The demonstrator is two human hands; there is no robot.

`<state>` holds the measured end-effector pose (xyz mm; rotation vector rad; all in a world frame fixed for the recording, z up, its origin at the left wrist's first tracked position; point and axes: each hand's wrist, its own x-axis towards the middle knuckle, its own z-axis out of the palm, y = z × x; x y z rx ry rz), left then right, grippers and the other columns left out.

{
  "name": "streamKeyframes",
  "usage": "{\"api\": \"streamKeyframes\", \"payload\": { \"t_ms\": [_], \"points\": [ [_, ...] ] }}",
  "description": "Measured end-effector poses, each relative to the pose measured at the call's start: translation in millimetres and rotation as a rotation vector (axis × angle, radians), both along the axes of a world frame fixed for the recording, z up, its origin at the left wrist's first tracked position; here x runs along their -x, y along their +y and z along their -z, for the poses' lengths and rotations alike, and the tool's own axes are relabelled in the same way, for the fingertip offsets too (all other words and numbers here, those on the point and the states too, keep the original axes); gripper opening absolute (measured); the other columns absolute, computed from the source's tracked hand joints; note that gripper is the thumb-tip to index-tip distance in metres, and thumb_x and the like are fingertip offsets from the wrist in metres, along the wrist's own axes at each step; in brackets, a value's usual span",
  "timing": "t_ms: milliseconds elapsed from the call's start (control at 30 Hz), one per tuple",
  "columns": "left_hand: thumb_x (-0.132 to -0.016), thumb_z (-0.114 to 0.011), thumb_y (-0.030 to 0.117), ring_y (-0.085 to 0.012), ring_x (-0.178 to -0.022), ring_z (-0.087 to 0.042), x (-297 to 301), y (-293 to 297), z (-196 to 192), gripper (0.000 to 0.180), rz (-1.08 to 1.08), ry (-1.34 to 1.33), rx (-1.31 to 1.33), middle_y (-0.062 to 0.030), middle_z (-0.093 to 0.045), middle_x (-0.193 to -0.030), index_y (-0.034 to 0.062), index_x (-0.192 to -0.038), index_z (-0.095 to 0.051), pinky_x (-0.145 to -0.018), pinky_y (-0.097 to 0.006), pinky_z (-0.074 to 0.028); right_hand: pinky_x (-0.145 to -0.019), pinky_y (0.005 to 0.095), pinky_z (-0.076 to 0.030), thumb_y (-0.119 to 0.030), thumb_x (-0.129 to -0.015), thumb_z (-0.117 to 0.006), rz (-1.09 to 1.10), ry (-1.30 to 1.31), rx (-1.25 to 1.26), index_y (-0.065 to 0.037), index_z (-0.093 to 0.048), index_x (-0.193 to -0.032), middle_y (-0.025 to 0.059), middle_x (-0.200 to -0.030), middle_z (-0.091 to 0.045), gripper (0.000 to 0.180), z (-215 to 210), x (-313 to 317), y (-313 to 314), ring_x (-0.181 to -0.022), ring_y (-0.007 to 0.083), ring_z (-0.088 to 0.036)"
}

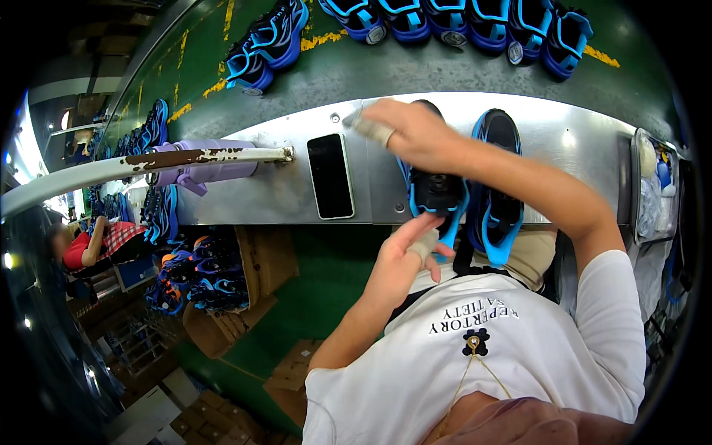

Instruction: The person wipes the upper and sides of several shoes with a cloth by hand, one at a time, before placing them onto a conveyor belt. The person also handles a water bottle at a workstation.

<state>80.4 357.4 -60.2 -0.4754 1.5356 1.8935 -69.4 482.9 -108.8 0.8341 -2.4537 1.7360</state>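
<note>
Two black and blue sports shoes lie side by side on a metal bench, toes pointing away from me. At the heel of the left shoe [437, 191], my left hand [408, 256] grips the collar, some fingers at the opening and others outside. Over that shoe's front part reaches my right hand [408, 133], its fingers stretched to the left and partly blurred. Pale coverings wrap fingers on both hands. My right forearm crosses above the right shoe [497, 185] and hides part of it. A phone [331, 176] with a dark screen lies left of the shoes.
A purple bottle [215, 163] lies behind a worn white metal bar [215, 155]. More shoes [452, 22] line the green surface beyond the bench [578, 141]. At the right stands a tray [656, 185] of small items. Cardboard boxes [297, 367] and a seated person [100, 248] are at left.
</note>
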Motion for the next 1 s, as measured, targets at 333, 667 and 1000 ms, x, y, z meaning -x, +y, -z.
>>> {"api": "streamKeyframes", "payload": {
  "t_ms": [333, 667, 1000],
  "points": [
    [-0.087, -0.039, -0.005, -0.0175, -0.088, -0.061, 3.4, 21.3, 31.6, 0.036, -0.184, -0.025, -0.155, -0.0141, -0.06, -0.114, -0.0073, -0.118, -0.056, -0.081, -0.028, -0.046, -0.074, 0.043, -0.045, -0.029, -0.094, -0.052, -0.078, -0.029, -0.159, -0.002, -0.057, -0.101, 0.0164, -0.09, -0.058, 0.029, 4.7, -41.6, -14.9, -0.089, 0.0359, -0.055],
    [-0.092, -0.044, 0.001, -0.0192, -0.087, -0.064, 13.9, 4.5, 31.2, 0.027, 0.082, 0.052, -0.066, -0.0161, -0.064, -0.103, -0.008, -0.114, -0.057, -0.082, -0.031, -0.05, -0.076, 0.0372, -0.047, -0.041, -0.095, -0.044, -0.156, -0.504, -0.046, -0.005, -0.068, -0.099, 0.0142, -0.084, -0.066, 0.043, 6.3, -29.0, -13.0, -0.081, 0.0284, -0.062],
    [-0.073, -0.076, 0.013, -0.0139, -0.073, -0.049, 56.2, 15.4, 20.8, 0.028, 0.294, 0.823, 0.577, -0.0043, -0.053, -0.096, 0.0055, -0.098, -0.066, -0.065, -0.025, -0.042, -0.088, 0.043, -0.043, -0.041, -0.094, -0.047, 0.146, -0.229, -0.289, -0.008, -0.058, -0.114, 0.0222, -0.104, -0.054, 0.04, 66.0, 12.5, 32.6, -0.101, 0.0396, -0.053]
  ]
}}
